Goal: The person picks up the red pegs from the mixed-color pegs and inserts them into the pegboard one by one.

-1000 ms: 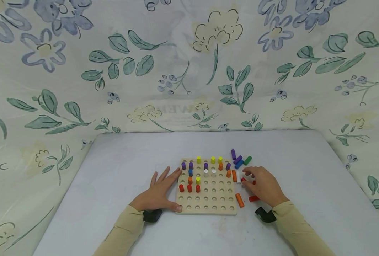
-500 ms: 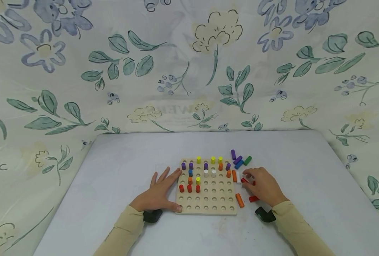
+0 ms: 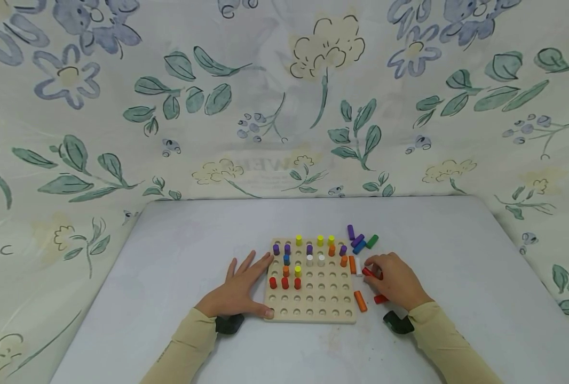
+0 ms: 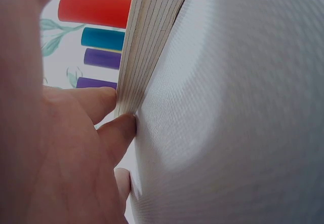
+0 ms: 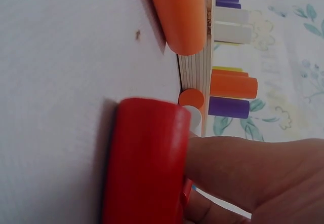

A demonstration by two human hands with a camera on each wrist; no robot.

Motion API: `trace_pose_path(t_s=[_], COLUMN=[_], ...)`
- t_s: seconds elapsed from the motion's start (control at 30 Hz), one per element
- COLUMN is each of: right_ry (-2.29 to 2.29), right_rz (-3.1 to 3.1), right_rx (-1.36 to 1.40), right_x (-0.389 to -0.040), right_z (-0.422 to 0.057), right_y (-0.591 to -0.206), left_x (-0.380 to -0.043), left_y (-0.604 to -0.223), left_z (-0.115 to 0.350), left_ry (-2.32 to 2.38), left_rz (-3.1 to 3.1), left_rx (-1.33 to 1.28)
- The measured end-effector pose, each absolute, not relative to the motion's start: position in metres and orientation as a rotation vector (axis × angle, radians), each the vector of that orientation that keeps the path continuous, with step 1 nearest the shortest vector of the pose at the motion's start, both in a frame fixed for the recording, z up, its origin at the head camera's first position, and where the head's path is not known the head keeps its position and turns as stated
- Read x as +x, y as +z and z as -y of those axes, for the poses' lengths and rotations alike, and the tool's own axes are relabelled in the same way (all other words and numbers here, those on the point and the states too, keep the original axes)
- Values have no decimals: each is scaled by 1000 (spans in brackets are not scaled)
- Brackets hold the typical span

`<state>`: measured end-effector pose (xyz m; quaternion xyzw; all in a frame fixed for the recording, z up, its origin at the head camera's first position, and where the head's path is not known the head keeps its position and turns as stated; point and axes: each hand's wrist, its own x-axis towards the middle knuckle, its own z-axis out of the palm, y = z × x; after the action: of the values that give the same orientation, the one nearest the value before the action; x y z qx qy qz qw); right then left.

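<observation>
"Red peg (image 3: 368, 272) first, please: where was it, and did a hand have it?"

"It was just beyond the right edge of the wooden pegboard (image 3: 315, 305), in the grip of the person's right hand (image 3: 394, 280). Thumb and curled fingers pinched it, leaving one end in sight and hiding part of the rest."

"Which way did it point?"

"Its long axis slanted, nearly level. The visible end aimed up and left, toward the board, and the other ran back toward the palm. The board's holes faced upward, so the peg lay crosswise to them. I could not tell whether it touched the table (image 3: 217, 224)."

"Did anything come between peg and board?"

"Yes: a white peg (image 3: 358, 267) and an orange peg (image 3: 353, 265) lay side by side there. In the right wrist view, a second red peg (image 5: 147, 163) lay loose in the foreground, with only a sliver of the held one showing by the thumb."

"How were the hands posed?"

"The right, much the nearer, reached in from the lower right, its back turned up. The left hand (image 3: 238, 288) was across the board at its left side, fingers straight and spread, thumb on the near left corner, wrapped round nothing. Near it stood three upright red pegs (image 3: 285, 283)."
</observation>
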<state>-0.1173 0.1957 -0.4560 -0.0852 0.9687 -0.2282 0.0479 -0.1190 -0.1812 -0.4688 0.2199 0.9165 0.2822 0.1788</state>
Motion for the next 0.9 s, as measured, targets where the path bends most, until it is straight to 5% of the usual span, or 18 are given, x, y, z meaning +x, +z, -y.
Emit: trace_pose_path(t_s=[0.9], right_ry=[-687], right_rz=[-3002], right_rx=[-306], right_x=[-114], right_z=[-195], right_y=[-452], left_x=[-117], left_y=[-466], left_z=[180], left_ry=[786], left_rz=[-2605], left_rx=[619])
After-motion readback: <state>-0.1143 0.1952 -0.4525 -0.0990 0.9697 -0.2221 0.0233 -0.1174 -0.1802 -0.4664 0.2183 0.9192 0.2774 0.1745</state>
